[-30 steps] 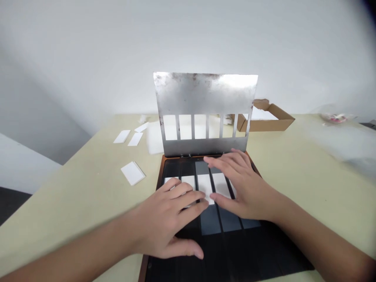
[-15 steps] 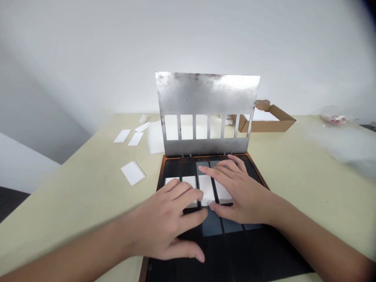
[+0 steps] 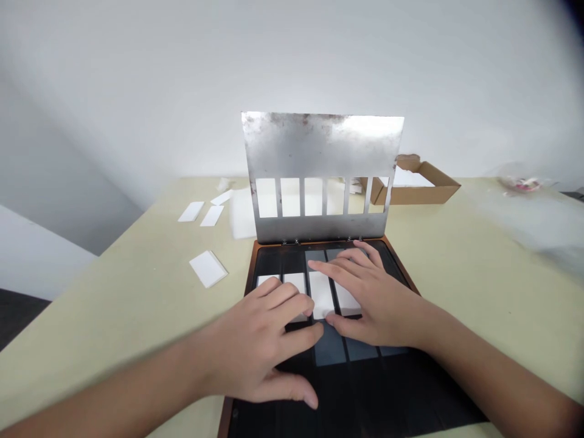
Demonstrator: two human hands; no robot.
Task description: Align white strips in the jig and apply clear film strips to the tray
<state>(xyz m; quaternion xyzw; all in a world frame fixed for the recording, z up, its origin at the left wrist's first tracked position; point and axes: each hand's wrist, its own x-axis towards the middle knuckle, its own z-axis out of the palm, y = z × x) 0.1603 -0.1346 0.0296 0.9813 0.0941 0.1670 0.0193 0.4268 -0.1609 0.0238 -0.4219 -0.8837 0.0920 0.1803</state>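
Both hands rest flat, fingers spread, on white rectangular cards lying in a black slotted tray with a brown rim. My left hand covers the left cards, among them a white card. My right hand lies across a white card, and its fingertips are close to a central white card. Neither hand grips anything. A scuffed steel plate with several rectangular windows stands upright, hinged at the tray's far edge. Parts of the cards are hidden under my fingers.
Loose white cards and a white foam sheet lie on the pale yellow table left of the plate. An open cardboard box stands behind the plate to the right. A blurred plastic bag lies at the far right.
My right hand has slid slightly toward me and to the left over the cards. My left hand has barely moved, and the view has shifted slightly.
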